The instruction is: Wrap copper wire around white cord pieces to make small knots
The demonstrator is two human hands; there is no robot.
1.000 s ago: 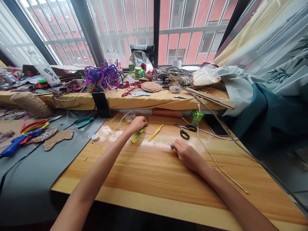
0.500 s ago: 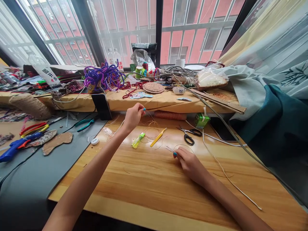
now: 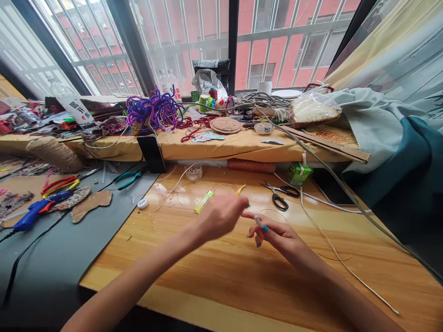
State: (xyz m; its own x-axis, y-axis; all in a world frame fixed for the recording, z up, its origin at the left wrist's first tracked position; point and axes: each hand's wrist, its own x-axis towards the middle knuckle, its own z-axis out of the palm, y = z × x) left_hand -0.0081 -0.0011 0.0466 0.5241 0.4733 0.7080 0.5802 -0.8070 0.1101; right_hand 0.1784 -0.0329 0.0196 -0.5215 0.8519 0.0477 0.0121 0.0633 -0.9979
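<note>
My left hand [image 3: 223, 214] is closed just above and left of the other hand, its fingertips pinched; whatever they hold is too small or blurred to name. My right hand [image 3: 277, 233] holds a small whitish piece [image 3: 258, 221] between thumb and index finger, with the other fingers curled below. Behind my left hand lie a green lighter [image 3: 204, 202] and yellow tweezers [image 3: 241, 188], both partly covered. Black-handled scissors [image 3: 279, 193] rest beyond my right hand.
Thin brown threads [image 3: 169, 196] and a small clear jar [image 3: 194, 172] are at the back left. A green box [image 3: 299, 173], white cord [image 3: 328, 244] and dark phone [image 3: 332, 186] are at right. Pliers [image 3: 129, 179] and a blue glue gun [image 3: 31, 214] lie on the grey mat [image 3: 69, 258].
My left hand has come down and right, from near the shelf edge to beside my right hand. My right hand has turned, showing more of its fingers and the whitish piece.
</note>
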